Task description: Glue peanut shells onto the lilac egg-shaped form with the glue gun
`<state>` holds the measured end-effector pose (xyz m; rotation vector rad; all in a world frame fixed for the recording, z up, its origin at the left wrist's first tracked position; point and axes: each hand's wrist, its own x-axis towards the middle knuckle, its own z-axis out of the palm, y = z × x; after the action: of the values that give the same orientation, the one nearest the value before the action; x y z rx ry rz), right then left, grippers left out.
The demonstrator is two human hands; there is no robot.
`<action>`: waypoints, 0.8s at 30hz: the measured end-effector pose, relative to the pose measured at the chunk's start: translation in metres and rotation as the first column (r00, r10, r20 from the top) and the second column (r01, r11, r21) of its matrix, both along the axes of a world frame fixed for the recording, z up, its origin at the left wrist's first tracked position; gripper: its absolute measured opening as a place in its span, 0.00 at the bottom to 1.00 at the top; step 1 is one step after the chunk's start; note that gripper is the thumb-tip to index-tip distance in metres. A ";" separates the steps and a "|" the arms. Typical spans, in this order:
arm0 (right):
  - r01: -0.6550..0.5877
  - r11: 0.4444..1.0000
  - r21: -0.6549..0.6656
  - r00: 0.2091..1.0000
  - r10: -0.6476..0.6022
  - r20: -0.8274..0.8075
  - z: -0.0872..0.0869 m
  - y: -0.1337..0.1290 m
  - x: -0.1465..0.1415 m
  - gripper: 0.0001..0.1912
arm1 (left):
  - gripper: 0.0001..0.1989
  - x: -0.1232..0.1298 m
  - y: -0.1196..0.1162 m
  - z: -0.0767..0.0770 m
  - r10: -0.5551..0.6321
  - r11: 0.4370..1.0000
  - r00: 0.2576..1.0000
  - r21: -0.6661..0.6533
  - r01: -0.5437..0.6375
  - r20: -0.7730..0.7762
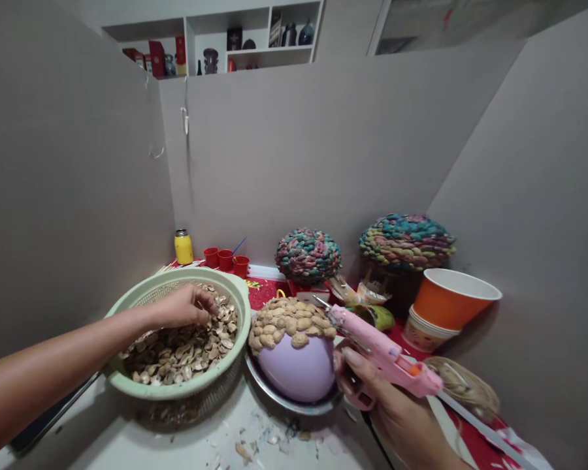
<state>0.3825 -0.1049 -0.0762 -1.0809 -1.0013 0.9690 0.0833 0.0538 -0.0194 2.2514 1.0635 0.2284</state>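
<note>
Over the nutshells (186,356) in a light green basket (161,393) is my left hand (189,305), its fingers bent down and pressed together at the shells; whatever they pinch is hidden. My right hand (387,398) is wrapped round the handle of a pink glue gun (382,343), whose metal tip points up and left. Between my hands, a purple balloon (296,369) rests in a round metal bowl (306,410). Nutshells (294,320) cover the balloon's upper part, and the gun's tip is close to their right side.
Two multicoloured shell-covered domes (308,254) (406,241) stand behind. Orange paper bowls (451,300) and a twine coil (465,385) lie right. Small red cups (225,260) and a yellow jar (183,248) stand back left. Grey panels (294,143) enclose the table.
</note>
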 end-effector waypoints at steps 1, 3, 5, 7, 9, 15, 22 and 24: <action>0.003 1.000 0.003 1.000 -0.003 0.000 0.001 0.000 -0.001 0.20 | 0.10 0.001 -0.001 -0.001 -0.004 1.000 1.000 0.019 0.004 -0.005; -0.001 1.000 0.002 1.000 0.001 0.008 0.001 0.000 -0.002 0.20 | 0.08 0.007 -0.007 -0.003 -0.025 0.998 0.999 0.058 0.027 -0.027; -0.012 1.000 -0.010 1.000 0.012 0.020 0.001 -0.001 -0.002 0.20 | 0.07 0.015 -0.015 -0.005 -0.056 0.994 0.997 0.089 0.061 -0.062; -0.008 1.000 -0.019 1.000 0.008 0.024 0.001 -0.001 -0.002 0.20 | 0.09 0.022 -0.022 -0.008 -0.085 0.989 0.992 0.112 0.095 -0.094; 0.011 1.000 -0.015 1.000 -0.010 0.025 0.000 -0.001 -0.001 0.20 | 0.10 0.027 -0.025 -0.011 -0.104 0.985 0.989 0.123 0.117 -0.108; -0.004 1.000 -0.003 1.000 0.004 0.030 -0.002 -0.001 0.002 0.20 | 0.05 0.021 -0.018 -0.009 -0.087 0.995 0.995 0.039 0.089 -0.057; 0.002 1.000 -0.011 1.000 -0.003 -0.023 0.005 -0.006 -0.002 0.17 | 0.11 0.003 -0.012 0.005 0.049 0.965 0.985 -0.263 -0.004 0.165; 0.007 1.000 -0.020 0.999 -0.007 -0.033 0.006 -0.006 -0.004 0.17 | 0.10 -0.001 -0.014 0.006 0.115 0.942 0.968 -0.333 -0.035 0.225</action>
<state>0.3788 -0.1109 -0.0701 -1.0814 -0.9621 0.9902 0.0826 0.0401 -0.0132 1.8355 0.9779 0.3239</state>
